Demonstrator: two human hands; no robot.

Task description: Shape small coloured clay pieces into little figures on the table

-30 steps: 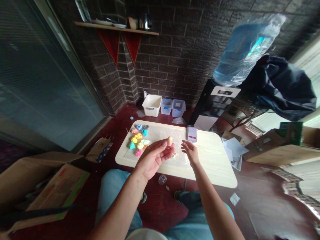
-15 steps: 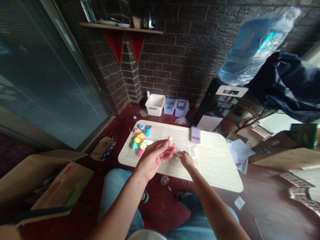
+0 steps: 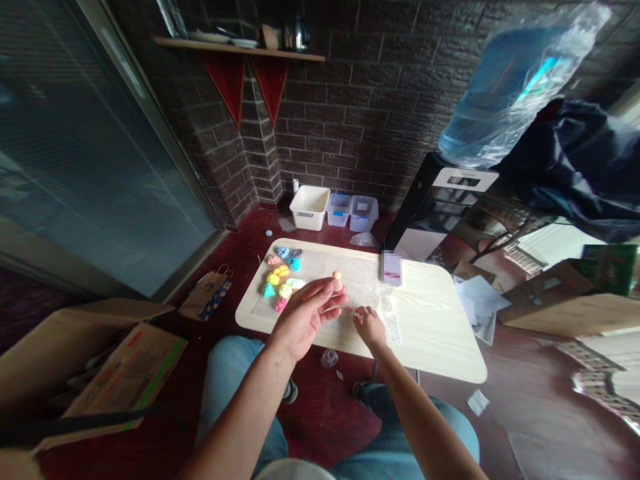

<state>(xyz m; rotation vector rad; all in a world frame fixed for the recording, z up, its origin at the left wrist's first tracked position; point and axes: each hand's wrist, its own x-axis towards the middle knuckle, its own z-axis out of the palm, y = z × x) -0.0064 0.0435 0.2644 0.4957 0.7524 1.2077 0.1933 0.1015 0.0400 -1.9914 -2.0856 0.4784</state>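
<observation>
Pale table (image 3: 437, 323), clear bubble wrap (image 3: 365, 280) on top. Above it, left hand (image 3: 304, 317), in a narrow pinch, and right hand (image 3: 371, 328), lower, fingertips close together; cannot tell if gripping anything. Held in the left pinch, over the wrap: peach clay figure (image 3: 337, 277), one ball on another. Best, probably, to squeeze softly, with no squashing. Long axis out from the fingers, top ball pointing up or ahead, hard to tell which. Last, tiny coloured bits (image 3: 351, 311) by the right fingertips.
</observation>
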